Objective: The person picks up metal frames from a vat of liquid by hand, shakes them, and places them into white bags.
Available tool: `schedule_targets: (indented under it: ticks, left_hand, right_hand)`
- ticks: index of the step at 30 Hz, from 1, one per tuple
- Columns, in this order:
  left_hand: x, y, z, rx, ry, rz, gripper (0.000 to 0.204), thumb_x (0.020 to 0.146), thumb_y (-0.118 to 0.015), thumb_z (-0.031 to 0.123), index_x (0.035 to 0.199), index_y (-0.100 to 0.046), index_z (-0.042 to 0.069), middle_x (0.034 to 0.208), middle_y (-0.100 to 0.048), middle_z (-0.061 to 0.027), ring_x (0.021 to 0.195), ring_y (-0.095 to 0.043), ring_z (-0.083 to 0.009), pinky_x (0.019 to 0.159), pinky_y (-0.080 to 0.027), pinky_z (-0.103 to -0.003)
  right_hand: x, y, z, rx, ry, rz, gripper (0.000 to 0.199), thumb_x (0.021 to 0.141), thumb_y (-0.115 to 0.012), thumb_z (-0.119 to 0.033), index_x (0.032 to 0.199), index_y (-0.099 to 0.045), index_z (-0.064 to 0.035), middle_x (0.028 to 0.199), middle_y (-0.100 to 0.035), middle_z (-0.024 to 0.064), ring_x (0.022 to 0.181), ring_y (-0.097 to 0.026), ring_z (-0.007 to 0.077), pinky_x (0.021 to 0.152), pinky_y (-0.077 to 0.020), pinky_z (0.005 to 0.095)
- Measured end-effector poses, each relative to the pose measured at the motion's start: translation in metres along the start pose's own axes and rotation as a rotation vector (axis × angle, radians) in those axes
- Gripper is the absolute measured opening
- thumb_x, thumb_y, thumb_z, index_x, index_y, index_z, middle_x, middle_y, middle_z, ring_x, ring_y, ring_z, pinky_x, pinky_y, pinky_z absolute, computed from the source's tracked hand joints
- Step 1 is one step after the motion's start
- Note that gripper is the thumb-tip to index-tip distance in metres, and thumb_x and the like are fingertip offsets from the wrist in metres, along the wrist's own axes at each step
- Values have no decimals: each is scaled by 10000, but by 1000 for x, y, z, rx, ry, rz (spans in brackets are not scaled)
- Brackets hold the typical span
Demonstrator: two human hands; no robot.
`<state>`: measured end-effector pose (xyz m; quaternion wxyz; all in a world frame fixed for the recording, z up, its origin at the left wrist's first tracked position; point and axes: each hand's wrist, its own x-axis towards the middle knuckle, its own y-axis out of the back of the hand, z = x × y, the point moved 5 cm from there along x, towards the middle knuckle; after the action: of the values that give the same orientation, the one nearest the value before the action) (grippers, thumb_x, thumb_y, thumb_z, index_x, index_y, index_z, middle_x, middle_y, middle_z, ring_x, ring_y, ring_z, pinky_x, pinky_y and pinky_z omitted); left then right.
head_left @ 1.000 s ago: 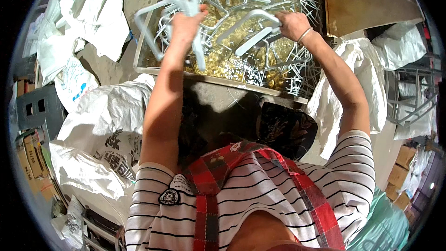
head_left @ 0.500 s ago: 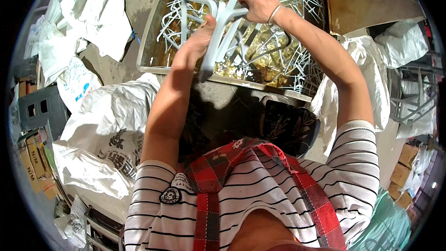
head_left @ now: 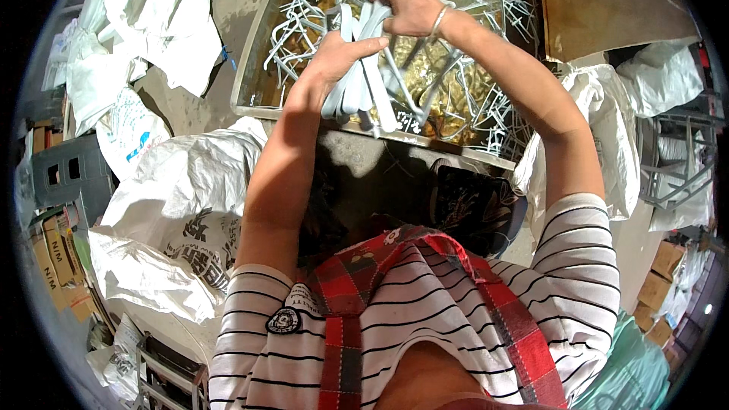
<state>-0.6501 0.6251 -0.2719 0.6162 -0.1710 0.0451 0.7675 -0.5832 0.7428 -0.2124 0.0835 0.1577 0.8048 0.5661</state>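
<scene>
A bundle of bent, flat grey metal brackets (head_left: 353,95) is between my two hands, above the near edge of a shallow metal tray (head_left: 456,149). My left hand (head_left: 340,59) wraps round the bundle from the left, its thumb lying across the front. At the upper end, my right hand (head_left: 410,9) has its fingers curled over the brackets; its fingertips are partly hidden. Inside the tray, many similar bent metal pieces (head_left: 493,114) lie tangled in a shiny yellowish-brown wet bottom.
A large white woven sack (head_left: 182,182) slumps left of the tray, with more white sacks (head_left: 171,23) behind it. Another white sack (head_left: 604,137) stands at the right. A brown sheet (head_left: 611,0) lies at the far right. Cardboard boxes (head_left: 61,258) line the left edge.
My right hand has moved slightly left onto the bundle's upper end. My left hand has shifted a little down, and the brackets now sit more closely bunched together.
</scene>
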Motion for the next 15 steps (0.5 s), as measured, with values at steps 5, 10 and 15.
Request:
schedule_targets:
  ticks: [5, 10, 15]
  left_hand:
    - [-2, 2, 6, -372, -39, 42, 204, 752, -635, 32, 925, -548, -32, 762, -609, -139, 664, -631, -236, 596, -542, -341]
    - [0, 33, 0, -579, 13, 199, 268, 749, -685, 104, 914, -563, -69, 720, -607, -140, 617, -622, -234, 557, -541, -349]
    - [-3, 55, 2, -620, 21, 265, 286, 744, -704, 151, 874, -560, -60, 691, -591, -133, 577, -606, -228, 520, -533, -358]
  right_hand:
    - [6, 3, -20, -93, 291, 422, 587, 609, -627, -88, 1160, -426, -55, 1136, -477, 165, 1059, -450, 346, 901, -396, 380]
    - [-20, -26, -17, 336, -25, 80, 614, 688, -617, -175, 1218, -379, 23, 1094, -514, 260, 1002, -522, 342, 891, -412, 377]
    - [-25, -78, -25, 398, 5, -224, 336, 760, -578, -183, 1056, -519, -36, 946, -597, 186, 864, -589, 301, 777, -468, 363]
